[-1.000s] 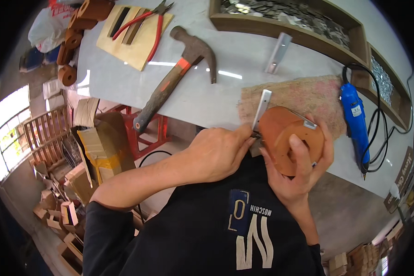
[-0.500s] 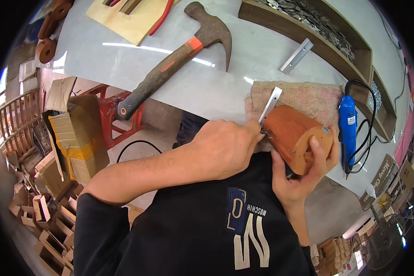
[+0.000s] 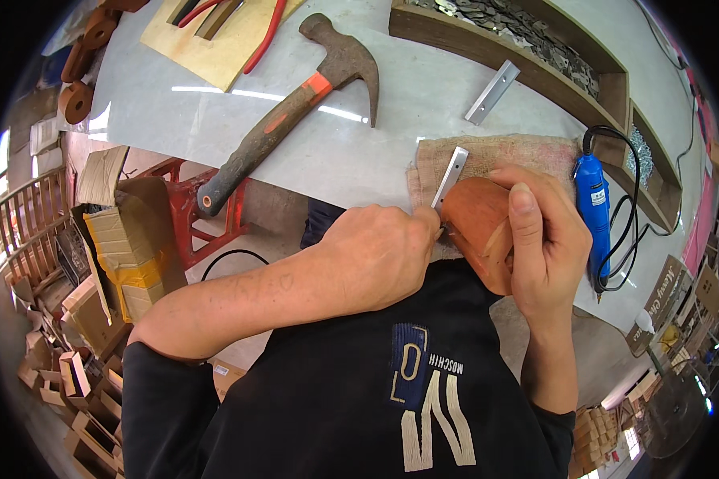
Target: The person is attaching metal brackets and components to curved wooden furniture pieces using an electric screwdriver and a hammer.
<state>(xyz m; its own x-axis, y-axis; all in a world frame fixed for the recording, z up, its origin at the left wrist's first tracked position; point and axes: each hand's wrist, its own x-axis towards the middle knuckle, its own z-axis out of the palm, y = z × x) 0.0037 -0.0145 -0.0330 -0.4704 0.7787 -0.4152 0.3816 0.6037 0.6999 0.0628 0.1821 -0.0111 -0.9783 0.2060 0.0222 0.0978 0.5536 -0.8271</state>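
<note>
My left hand [image 3: 387, 247] is closed in a fist against the near left side of a rounded orange-brown wooden block [image 3: 475, 215]. A small dark tip shows at its fingers, touching the wood; the rest of what it grips is hidden. The far right of the block is held by my right hand [image 3: 547, 239], its fingers curled over the top and its thumb raised along the near side. Just beyond my left fingertips, a narrow metal strip with holes [image 3: 452, 174] slants over a folded burlap cloth [image 3: 527, 148]. The strip's lower end is covered.
A claw hammer [image 3: 287, 112] lies at the table's left edge. A second metal strip [image 3: 493, 92] lies beyond the cloth. On the right are a blue corded rotary tool [image 3: 593, 195] and a wooden tray [image 3: 527, 65] of metal pieces. A cardboard box [image 3: 140, 247] stands left, beside a red stool [image 3: 188, 211].
My right hand has shifted its grip: its fingers were in the block's end opening and now lie over the block's top, hiding the end face. The whole view has slid slightly left.
</note>
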